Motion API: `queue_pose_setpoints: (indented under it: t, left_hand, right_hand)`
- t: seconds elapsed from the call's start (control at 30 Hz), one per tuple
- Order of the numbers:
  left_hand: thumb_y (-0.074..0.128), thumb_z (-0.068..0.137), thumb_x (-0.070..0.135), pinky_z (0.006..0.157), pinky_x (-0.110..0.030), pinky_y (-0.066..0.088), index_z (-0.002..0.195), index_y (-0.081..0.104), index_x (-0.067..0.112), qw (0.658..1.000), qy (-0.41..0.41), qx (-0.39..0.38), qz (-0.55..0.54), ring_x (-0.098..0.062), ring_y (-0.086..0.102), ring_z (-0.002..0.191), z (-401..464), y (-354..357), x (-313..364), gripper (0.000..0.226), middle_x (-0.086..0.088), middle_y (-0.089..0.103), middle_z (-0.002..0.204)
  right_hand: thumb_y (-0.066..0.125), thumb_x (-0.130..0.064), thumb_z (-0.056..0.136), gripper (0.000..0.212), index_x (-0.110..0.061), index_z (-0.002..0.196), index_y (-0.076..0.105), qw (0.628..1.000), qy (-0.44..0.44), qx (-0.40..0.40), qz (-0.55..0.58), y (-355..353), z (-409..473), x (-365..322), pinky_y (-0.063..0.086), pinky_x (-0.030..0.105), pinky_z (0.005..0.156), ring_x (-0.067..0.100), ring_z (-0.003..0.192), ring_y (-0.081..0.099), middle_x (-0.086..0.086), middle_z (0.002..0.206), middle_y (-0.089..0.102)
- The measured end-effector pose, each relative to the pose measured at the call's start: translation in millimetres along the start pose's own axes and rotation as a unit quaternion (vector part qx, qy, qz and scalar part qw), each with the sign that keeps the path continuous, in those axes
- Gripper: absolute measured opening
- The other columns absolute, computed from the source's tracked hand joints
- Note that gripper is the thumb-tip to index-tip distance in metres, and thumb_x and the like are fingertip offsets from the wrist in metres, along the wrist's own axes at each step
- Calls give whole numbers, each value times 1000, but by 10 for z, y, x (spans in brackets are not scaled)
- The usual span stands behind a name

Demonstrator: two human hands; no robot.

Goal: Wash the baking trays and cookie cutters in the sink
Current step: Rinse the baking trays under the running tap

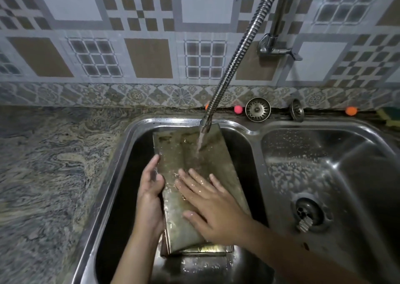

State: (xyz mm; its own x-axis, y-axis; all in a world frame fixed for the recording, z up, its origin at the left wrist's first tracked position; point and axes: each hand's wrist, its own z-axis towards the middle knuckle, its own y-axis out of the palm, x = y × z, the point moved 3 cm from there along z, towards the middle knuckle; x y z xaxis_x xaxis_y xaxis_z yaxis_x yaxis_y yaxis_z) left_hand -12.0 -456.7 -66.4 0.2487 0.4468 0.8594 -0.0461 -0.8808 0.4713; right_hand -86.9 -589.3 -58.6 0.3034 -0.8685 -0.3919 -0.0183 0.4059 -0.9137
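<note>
Centrally in the frame we see a stained rectangular metal baking tray (207,164) tilted in the left basin of the steel double sink (129,136), with water from the flexible chrome spring faucet hose (236,56) hitting its upper part. Our left hand (150,188) is clamped on the tray's left edge, while our right hand (213,203) lies flat on its surface, fingers spread apart, gripping nothing. Two round metal drain strainers (258,109) sit at the backsplash, upper right.
</note>
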Motion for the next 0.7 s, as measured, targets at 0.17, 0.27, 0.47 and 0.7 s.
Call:
queue_pose_setpoints:
  t: [0.17, 0.27, 0.47, 0.7]
  left_hand:
    - [52, 89, 8, 108, -50, 37, 126, 57, 26, 998, -18, -55, 25, -28, 51, 127, -147, 108, -104, 42, -4, 57, 135]
    - [59, 81, 12, 108, -41, 39, 124, 58, 26, 998, 15, -41, 42, -21, 50, 129, -190, 236, -135, 46, -1, 57, 136]
    - [47, 88, 6, 89, -39, 51, 121, 59, 31, 1000, 9, 5, -4, -26, 58, 114, -8, -89, 163, 43, -10, 57, 134]
    - [49, 87, 4, 97, -30, 47, 124, 57, 22, 998, -7, -36, 46, -16, 56, 123, -272, 255, -99, 42, 3, 62, 130]
  right_hand:
    - [18, -53, 98, 65, -25, 152, -2, 967, 251, 29, -10, -221, 294, 623, -9, 57, 115, 14, 143, -26, -2, 158, -20]
    - [23, -45, 99, 62, -20, 153, 3, 986, 161, 42, 5, -180, 465, 153, -9, 52, 117, 13, 143, -22, -1, 160, -8]
    - [19, -52, 96, 60, -36, 149, -4, 997, 74, 18, 25, 9, 101, 357, -8, 50, 117, 5, 143, -22, -16, 156, -19]
    - [14, -42, 97, 61, -22, 153, 5, 998, 64, 13, 23, -106, 478, 10, -11, 38, 117, 4, 143, -17, -10, 160, -7]
